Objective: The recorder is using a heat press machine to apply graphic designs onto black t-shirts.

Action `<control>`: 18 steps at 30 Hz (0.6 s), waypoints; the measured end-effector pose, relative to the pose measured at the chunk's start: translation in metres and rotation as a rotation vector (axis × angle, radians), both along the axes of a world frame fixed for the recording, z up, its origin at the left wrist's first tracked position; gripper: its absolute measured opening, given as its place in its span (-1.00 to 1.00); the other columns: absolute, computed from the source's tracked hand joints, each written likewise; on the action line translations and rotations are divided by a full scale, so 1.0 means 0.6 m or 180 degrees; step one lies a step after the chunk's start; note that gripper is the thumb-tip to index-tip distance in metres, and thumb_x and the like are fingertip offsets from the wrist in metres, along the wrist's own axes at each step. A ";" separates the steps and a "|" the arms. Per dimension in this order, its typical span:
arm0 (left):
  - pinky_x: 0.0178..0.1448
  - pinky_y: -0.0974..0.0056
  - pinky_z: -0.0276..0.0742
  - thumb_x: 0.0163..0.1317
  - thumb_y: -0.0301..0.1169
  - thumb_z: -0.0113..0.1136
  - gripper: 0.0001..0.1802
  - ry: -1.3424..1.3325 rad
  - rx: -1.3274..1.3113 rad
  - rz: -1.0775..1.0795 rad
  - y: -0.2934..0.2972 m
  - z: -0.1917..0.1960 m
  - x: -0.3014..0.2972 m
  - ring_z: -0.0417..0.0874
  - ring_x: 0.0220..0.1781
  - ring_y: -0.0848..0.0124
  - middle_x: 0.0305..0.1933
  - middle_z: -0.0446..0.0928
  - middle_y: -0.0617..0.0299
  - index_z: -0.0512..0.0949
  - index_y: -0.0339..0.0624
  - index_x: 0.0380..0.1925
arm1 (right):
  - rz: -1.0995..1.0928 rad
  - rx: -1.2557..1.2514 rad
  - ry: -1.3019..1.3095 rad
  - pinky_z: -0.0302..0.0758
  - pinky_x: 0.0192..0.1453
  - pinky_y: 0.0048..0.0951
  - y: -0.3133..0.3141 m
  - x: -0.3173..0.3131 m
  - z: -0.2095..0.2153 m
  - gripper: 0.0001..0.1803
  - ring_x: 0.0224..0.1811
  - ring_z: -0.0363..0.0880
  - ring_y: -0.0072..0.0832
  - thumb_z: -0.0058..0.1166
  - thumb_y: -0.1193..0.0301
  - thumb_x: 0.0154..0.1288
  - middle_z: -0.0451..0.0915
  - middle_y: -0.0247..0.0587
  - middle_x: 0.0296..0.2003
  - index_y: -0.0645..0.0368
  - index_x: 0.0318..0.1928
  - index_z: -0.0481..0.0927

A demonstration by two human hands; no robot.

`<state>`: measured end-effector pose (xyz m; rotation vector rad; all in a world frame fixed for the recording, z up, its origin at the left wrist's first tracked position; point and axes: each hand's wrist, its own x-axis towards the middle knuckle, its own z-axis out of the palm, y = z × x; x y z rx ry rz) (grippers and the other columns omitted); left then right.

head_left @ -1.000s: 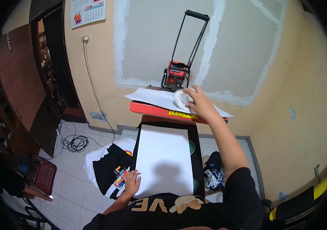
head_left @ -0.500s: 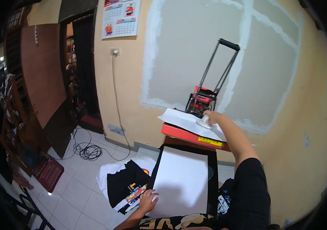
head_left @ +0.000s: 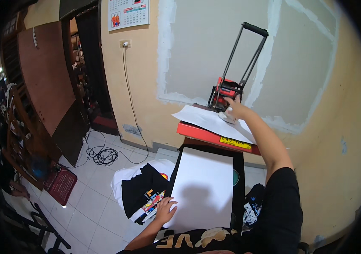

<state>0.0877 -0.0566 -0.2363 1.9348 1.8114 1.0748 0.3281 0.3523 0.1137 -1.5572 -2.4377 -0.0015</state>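
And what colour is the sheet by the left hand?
The sheet is white, best seen in the head view.

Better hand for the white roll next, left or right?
Right, I'd judge: the right hand is at the white roll on the upper paper; the left hand rests at the left edge of the lower white sheet, well away.

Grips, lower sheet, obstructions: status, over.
Right grip at white object, over paper on red plate. Left grip at lower white sheet, left edge. Shadow across it.
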 end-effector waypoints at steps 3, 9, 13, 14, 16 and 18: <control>0.28 0.04 0.13 0.16 -0.22 0.18 -0.74 -0.0010 -0.0014 -0.0018 -0.001 0.008 0.001 0.30 0.28 0.17 0.16 0.42 0.21 0.58 0.07 -0.14 | 0.0702 0.1123 0.0849 0.38 0.20 -0.12 -0.133 -0.005 0.050 -0.51 0.17 0.37 0.07 0.06 0.35 0.21 0.19 0.25 0.22 0.04 0.16 0.33; 0.26 -0.06 0.17 0.00 -0.17 0.32 -0.52 -0.0064 0.0061 0.0097 -0.004 -0.007 -0.001 0.33 0.26 0.09 0.19 0.40 0.14 0.52 0.02 -0.04 | 0.1644 0.0701 -0.0819 0.42 -0.26 -0.21 -0.427 0.042 -0.149 -0.75 -0.27 0.55 -0.21 0.12 0.48 -0.16 0.55 -0.16 -0.35 0.07 -0.33 0.52; 0.32 -0.05 0.12 -0.09 -0.16 0.38 -0.39 -0.0023 0.0024 -0.0093 0.006 0.003 -0.007 0.29 0.29 0.05 0.23 0.36 0.09 0.47 0.00 0.04 | 0.0260 0.0019 0.0392 0.21 0.22 0.07 -0.498 0.120 -0.447 -0.43 0.35 0.11 -0.04 0.25 0.18 0.04 0.20 0.03 0.26 0.01 0.09 0.43; 0.33 -0.05 0.10 -0.10 -0.16 0.38 -0.37 0.0015 -0.0003 -0.0127 0.007 0.002 -0.009 0.27 0.30 0.05 0.24 0.34 0.09 0.46 0.00 0.05 | -0.0537 -0.0420 0.0190 0.14 0.27 0.15 -0.519 0.127 -0.486 -0.30 0.41 -0.03 0.03 0.28 0.12 0.03 0.05 0.09 0.34 0.02 0.19 0.36; 0.36 -0.03 0.04 -0.11 -0.15 0.39 -0.34 0.0019 -0.0045 -0.0166 0.005 0.008 -0.004 0.23 0.33 0.08 0.27 0.32 0.12 0.45 0.00 0.06 | -0.0995 -0.0460 0.0583 0.03 0.29 0.25 -0.534 0.165 -0.551 -0.19 0.43 -0.15 0.06 0.31 0.04 -0.02 -0.05 0.04 0.38 0.03 0.23 0.31; 0.38 -0.01 0.01 -0.12 -0.14 0.39 -0.32 -0.0059 -0.0080 -0.0183 0.005 0.015 -0.004 0.20 0.35 0.10 0.28 0.32 0.15 0.44 0.00 0.08 | -0.1441 -0.0488 0.1021 -0.08 0.30 0.34 -0.534 0.188 -0.559 -0.07 0.45 -0.27 0.09 0.33 -0.05 -0.07 -0.15 -0.01 0.41 0.05 0.27 0.26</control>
